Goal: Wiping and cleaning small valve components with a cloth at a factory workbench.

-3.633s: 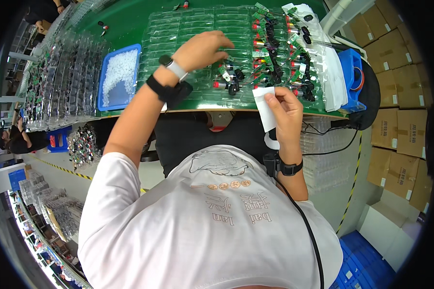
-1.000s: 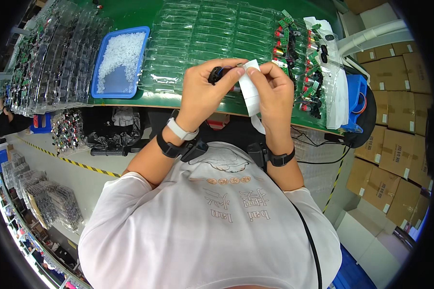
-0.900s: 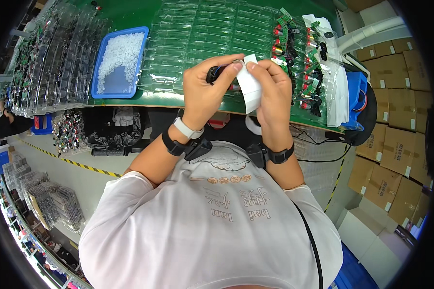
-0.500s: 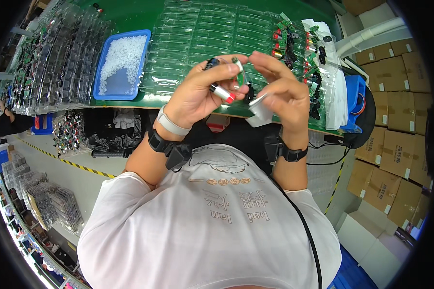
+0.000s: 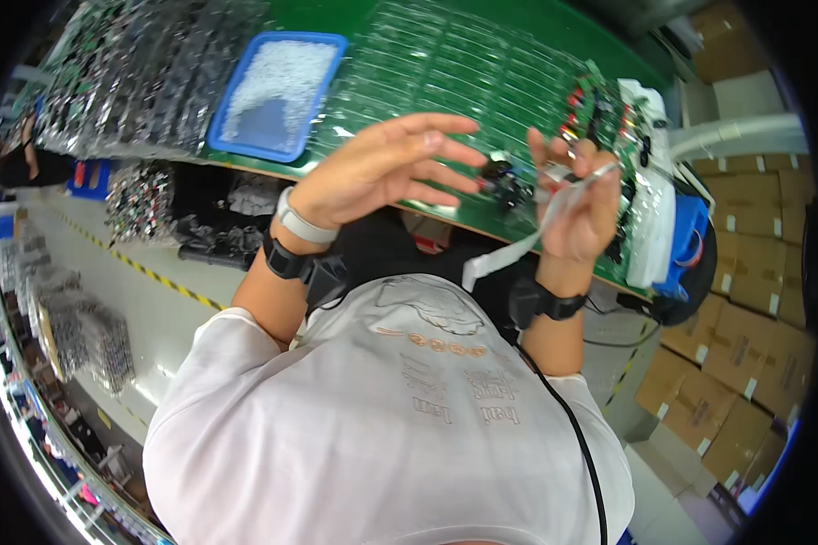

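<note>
Head view: a white strip is held by the right hand, its fingers partly curled; which fingertips grip it cannot be told through the blur. Its free end hangs past the near edge of the green table, over the lap. The left hand is opened wide, fingers spread, with nothing seen in it.

Between the hands, dark small parts lie close to that edge; they could be knocked off if swept by a sleeveless wrist or by the loose strip. The strip could also be creased or snagged, since it is left dangling. Farther left, white pieces could be spilled if the blue tray were bumped by the left forearm.

Lettering and a line drawing are printed on the white shirt, the letters appearing inverted. Pale labels and dark print are borne by the cartons at right, too small to be read.
</note>
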Action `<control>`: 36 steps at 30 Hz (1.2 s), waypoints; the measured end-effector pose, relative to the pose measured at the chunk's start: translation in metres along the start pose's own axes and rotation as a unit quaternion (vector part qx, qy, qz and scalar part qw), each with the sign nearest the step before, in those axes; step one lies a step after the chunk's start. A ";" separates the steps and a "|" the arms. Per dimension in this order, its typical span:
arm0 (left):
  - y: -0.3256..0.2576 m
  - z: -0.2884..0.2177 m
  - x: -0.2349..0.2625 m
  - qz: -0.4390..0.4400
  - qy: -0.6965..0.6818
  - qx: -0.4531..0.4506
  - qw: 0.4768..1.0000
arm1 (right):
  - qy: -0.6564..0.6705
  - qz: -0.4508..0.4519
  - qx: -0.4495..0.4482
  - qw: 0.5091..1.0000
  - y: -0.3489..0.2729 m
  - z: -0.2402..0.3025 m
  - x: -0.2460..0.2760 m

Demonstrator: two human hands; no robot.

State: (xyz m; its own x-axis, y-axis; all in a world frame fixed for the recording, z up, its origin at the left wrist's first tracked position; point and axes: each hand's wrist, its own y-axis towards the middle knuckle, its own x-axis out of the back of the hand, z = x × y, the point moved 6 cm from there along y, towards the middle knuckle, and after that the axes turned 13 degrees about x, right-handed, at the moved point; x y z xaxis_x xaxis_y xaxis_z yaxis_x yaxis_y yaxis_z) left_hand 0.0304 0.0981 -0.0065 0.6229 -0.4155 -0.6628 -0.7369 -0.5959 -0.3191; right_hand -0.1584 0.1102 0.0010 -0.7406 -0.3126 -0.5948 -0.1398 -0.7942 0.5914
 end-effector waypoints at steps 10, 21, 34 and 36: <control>-0.114 -0.081 0.199 -0.558 0.581 -0.119 0.580 | -0.107 -0.110 -0.104 0.983 -0.010 -0.015 0.028; -0.089 -0.074 0.204 -0.535 0.694 -0.163 0.453 | -0.101 -0.116 -0.130 0.979 -0.019 -0.027 0.030; 0.000 0.009 0.061 -0.139 0.097 -0.014 0.985 | -0.198 0.053 -0.111 0.972 -0.011 -0.033 -0.001; 0.007 0.022 0.051 -0.088 0.036 0.032 0.995 | -0.265 0.141 -0.101 0.948 -0.007 -0.033 -0.011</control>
State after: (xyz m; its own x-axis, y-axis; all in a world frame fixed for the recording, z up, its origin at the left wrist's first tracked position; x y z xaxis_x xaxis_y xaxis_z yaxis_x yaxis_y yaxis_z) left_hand 0.0511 0.0878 -0.0578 0.7591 -0.3581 -0.5436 -0.6288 -0.6193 -0.4702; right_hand -0.1276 0.1016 -0.0146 -0.9636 -0.2644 -0.0388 0.2028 -0.8181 0.5381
